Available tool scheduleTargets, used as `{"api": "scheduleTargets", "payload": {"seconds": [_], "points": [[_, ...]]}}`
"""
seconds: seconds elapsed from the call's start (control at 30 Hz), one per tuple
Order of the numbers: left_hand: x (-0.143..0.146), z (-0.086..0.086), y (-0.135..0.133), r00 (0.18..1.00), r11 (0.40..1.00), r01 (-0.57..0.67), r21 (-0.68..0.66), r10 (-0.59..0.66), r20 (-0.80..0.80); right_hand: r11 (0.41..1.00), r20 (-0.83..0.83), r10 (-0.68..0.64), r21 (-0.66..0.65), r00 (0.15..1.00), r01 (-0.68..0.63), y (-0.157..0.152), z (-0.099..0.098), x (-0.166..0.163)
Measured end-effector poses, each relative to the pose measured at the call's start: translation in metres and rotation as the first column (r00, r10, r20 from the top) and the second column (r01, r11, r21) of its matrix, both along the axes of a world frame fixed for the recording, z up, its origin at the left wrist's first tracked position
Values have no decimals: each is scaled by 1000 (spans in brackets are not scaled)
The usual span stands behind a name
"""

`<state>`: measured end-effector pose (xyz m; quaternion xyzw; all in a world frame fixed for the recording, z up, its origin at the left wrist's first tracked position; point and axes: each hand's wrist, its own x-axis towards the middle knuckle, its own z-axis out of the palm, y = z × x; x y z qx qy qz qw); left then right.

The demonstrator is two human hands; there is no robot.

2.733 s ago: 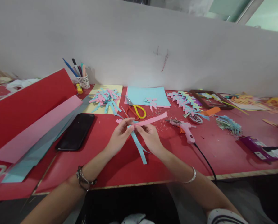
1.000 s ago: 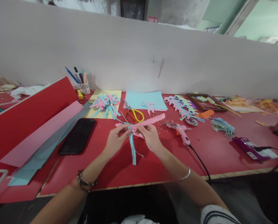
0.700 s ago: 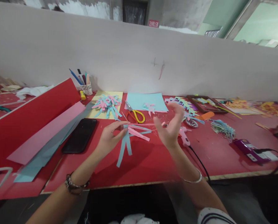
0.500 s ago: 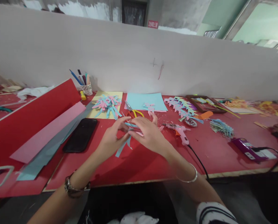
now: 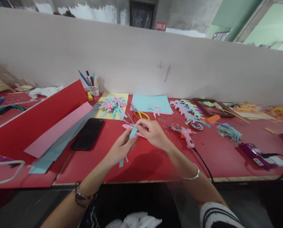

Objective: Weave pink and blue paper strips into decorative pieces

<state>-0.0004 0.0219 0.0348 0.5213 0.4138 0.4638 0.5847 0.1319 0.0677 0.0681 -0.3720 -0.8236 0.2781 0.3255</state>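
Note:
My left hand [image 5: 123,143] pinches a light blue paper strip [image 5: 132,133] between thumb and fingers. The fingers of my right hand [image 5: 151,131] are closed on the upper end of the same strip. Below my left hand, blue strip ends [image 5: 121,162] hang over the red tabletop. Pink paper strips [image 5: 127,126] lie just behind the hands, partly covered by them. Scissors with yellow handles [image 5: 141,113] rest beyond my right hand. On the right lies a pink glue gun [image 5: 184,134] with its cord running to the table's front edge.
A black phone [image 5: 87,134] and long pink paper [image 5: 60,129] lie to the left. Behind are a pen cup [image 5: 94,90], a heap of cut strips [image 5: 113,105] and blue sheets [image 5: 161,101]. Folded paper chains [image 5: 186,109] and a purple power strip [image 5: 255,155] are at right.
My hands have drawn apart from their bunched position. The blue strip now shows upright between them, held by both hands. The view has shifted slightly left.

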Motion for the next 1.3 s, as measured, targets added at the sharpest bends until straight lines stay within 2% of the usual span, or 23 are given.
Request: {"api": "scheduleTargets", "payload": {"seconds": [0.17, 0.3, 0.47, 0.57, 0.63, 0.67, 0.7, 0.77, 0.83, 0.9, 0.97, 1.0, 1.07, 1.13, 1.2, 1.3], "points": [[-8, -7, -7, 995, 989, 83, -119, -74, 73, 997, -82, -12, -73, 997, 6, 5, 1, 7], [-16, -8, -11, 993, 971, 102, -215, -86, 81, 990, -128, -39, -139, 991, 21, 8, 2, 12], [-18, -17, -14, 987, 970, 161, -180, -154, 55, 983, -145, -52, -180, 988, 25, 10, 0, 15], [-23, -24, -14, 950, 940, 290, -179, -306, -66, 981, -148, -41, -194, 988, 12, 10, 0, 16], [-29, -26, -13, 886, 922, 356, -154, -385, -256, 979, -146, -27, -204, 989, -4, 9, 0, 17], [-32, -27, -11, 858, 933, 340, -119, -359, -366, 978, -139, -15, -210, 990, -14, 8, 1, 18], [-34, -26, -9, 843, 959, 276, -63, -274, -462, 976, -130, -1, -216, 992, -28, 6, 1, 18], [-36, -22, -4, 825, 991, 75, 107, -1, -565, 971, -97, 40, -230, 994, -61, 3, 3, 17], [-33, -16, 0, 805, 956, -78, 284, 229, -547, 967, -46, 86, -236, 995, -95, -2, 3, 15], [-26, -9, 2, 819, 906, -109, 410, 315, -480, 968, 9, 122, -221, 992, -117, -6, 3, 11], [-17, -3, 2, 877, 896, -64, 439, 260, -403, 977, 46, 132, -175, 990, -122, -9, 2, 7], [-12, 0, 2, 915, 917, -30, 397, 184, -358, 980, 57, 132, -155, 990, -122, -11, 2, 6], [-5, 2, 0, 974, 970, 46, 237, 9, -226, 985, 70, 121, -135, 990, -110, -13, 2, 4], [0, 2, -2, 992, 992, 103, 77, -97, -76, 987, 80, 96, -134, 992, -85, -14, 3, 4], [2, -1, -3, 993, 993, 119, -3, -119, 7, 991, 92, 69, -125, 993, -57, -15, 4, 6], [2, -6, -3, 992, 993, 121, 7, -120, -41, 990, 103, 78, -129, 992, -64, -15, 4, 9]]}}
